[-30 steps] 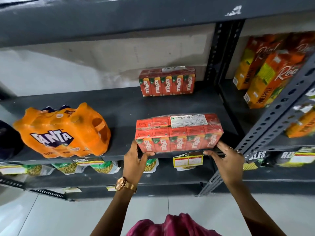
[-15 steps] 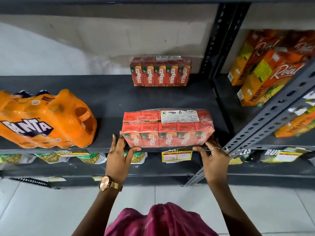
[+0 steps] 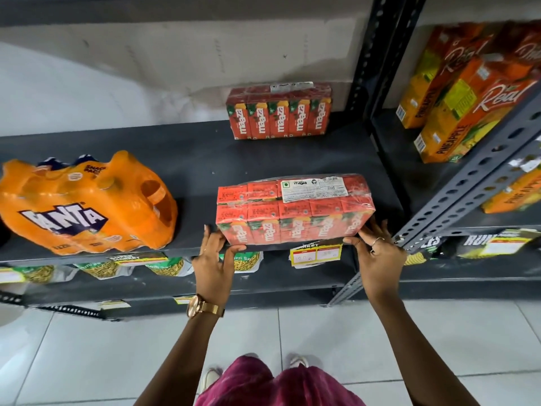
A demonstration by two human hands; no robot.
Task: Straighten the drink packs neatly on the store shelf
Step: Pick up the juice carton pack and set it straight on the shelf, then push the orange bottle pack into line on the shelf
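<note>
Squaring the near juice pack [image 3: 295,213] at the shelf [image 3: 187,168] front edge, left hand [image 3: 215,263] and right hand [image 3: 377,253] clasp its ends; next, probably nudge it level with the edge.

Bright, even light; edges bowed; right blurred

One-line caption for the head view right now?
Both hands, left and right, grip the front Maaza pack at the shelf edge.
</note>
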